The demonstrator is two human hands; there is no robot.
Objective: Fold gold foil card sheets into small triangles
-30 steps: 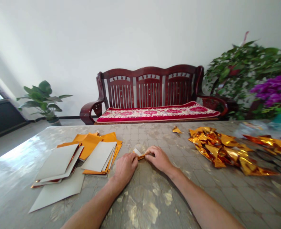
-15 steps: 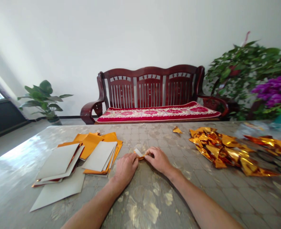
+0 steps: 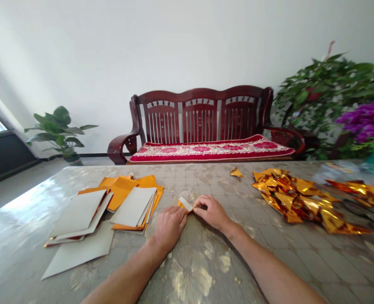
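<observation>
Pinching the folded paper (image 3: 186,203) at its right end, that's the right hand (image 3: 210,210), the left hand (image 3: 169,224) gripping its near edge, over the tabletop (image 3: 202,264) between paper stack (image 3: 134,206) and gold pile (image 3: 296,196)

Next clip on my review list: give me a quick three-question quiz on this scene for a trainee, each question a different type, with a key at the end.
1. Which thing do the left hand and the right hand both touch?
a) a black cable
b) a small white-and-orange paper piece
c) a purple flower

2. True or false: a single shiny gold piece lies apart from the shiny gold heap.

3. On which side of the person's hands do the flat paper sheets lie?

Key:
1. b
2. True
3. The left side
</observation>
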